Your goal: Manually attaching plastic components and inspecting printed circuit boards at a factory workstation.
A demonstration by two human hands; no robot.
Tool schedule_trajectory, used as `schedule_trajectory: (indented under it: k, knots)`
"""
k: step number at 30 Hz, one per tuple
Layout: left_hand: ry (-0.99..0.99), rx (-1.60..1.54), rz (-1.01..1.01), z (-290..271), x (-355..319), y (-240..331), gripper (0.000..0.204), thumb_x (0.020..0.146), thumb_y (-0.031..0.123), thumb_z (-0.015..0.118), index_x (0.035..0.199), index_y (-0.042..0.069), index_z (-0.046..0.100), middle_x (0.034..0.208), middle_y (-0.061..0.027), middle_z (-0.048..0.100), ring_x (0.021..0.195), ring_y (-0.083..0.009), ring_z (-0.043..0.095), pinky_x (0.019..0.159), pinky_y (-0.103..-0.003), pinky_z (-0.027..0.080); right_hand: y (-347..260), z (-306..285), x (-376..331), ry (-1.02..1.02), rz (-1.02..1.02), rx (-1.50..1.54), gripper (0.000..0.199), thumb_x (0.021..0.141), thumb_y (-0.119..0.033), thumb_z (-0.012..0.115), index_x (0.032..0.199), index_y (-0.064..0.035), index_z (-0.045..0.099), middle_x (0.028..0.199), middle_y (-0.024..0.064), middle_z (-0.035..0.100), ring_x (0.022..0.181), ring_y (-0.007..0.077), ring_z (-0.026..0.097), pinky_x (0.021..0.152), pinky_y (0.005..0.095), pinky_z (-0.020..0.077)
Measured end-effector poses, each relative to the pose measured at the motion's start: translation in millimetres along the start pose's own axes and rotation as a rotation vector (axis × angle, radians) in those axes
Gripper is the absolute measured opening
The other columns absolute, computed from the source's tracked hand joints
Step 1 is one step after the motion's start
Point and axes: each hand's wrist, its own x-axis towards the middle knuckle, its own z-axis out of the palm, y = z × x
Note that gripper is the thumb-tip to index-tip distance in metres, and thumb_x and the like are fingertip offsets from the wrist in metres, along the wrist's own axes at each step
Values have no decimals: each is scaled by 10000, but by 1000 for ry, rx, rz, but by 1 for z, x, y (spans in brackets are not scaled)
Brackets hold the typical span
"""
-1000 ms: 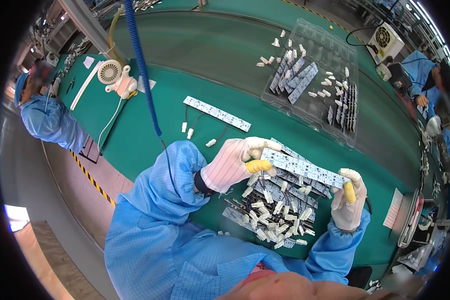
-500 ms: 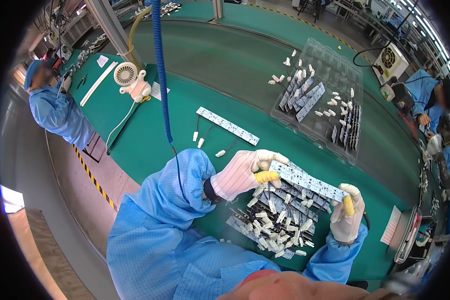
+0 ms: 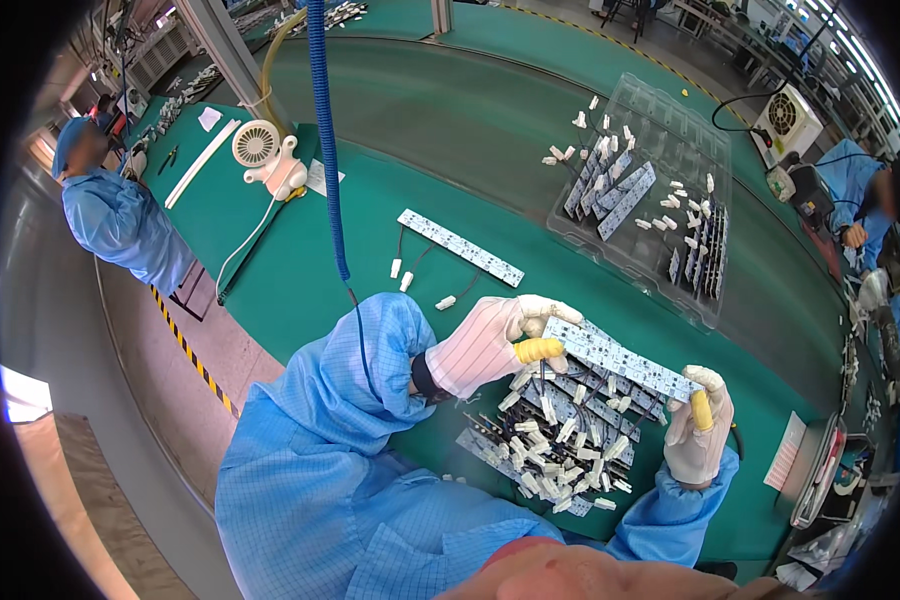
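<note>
The held circuit strip (image 3: 625,362) is raised over the bench (image 3: 365,235), component face toward the wearer, its long axis running from 10 o'clock to 4 o'clock; the two-ended hold presumably keeps the board steady and its face unobstructed; the left hand (image 3: 478,345) has its fingers closed on the 10 o'clock end, the thumb wearing a yellow finger cover (image 3: 538,350); the right hand (image 3: 697,435) pinches the 4 o'clock end; the strip thus spans the space between both sets of fingers, its middle touched by neither; contact with the strips directly beneath cannot be confirmed; at 7 o'clock lies the pile of strips (image 3: 610,428), white connectors (image 3: 545,464) heaped on top, probably to keep the leads from being trapped; at 10 o'clock, apart from the hands, a single strip (image 3: 460,247) rests with its connectors toward the near side, possibly to keep it distinct from the pile; at 12 o'clock, well apart, the clear tray (image 3: 660,112) holds further strips, several on edge, likely to save room; farther out at 10 o'clock stands a white fan (image 3: 257,146)
</note>
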Motion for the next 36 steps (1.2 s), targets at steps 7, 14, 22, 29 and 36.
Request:
schedule_trajectory:
  k: [7,14,22,29,36]
  knots:
    - [-9,40,31,1,-1,-2,355,904,146,589,1220,5,510,828,-81,698,769,-61,616,673,-206,460,-4,1,-1,11,-20,-37,284,906,-227,579,1080,-5,549,699,29,586,384,29,380,395,157,282]
    - [-18,-95,-21,1,0,-1,370,923,201,573,1230,6,499,846,-78,693,759,-63,617,657,-194,462,-3,3,0,20,-47,5,279,901,-216,585,1075,-1,549,713,34,592,437,34,420,424,151,304]
    - [-69,-114,-105,-2,1,4,429,907,159,584,1252,-56,445,932,-132,678,845,-131,641,704,-216,497,-1,1,2,83,-69,-98,272,909,-198,553,1078,15,545,699,28,583,489,26,441,453,144,290]
    - [29,-279,-2,4,-2,2,449,831,131,673,1198,-51,491,959,-127,674,901,-162,638,810,-275,499,-4,-3,1,42,-38,-153,251,921,-162,518,1073,37,535,681,-13,532,479,3,413,495,144,323]
    - [29,6,66,3,-1,2,455,765,151,729,1147,-29,559,862,-94,697,824,-116,639,750,-244,493,-6,-6,0,-19,-128,-150,257,921,-96,536,1139,34,495,866,28,565,708,51,529,644,171,405]
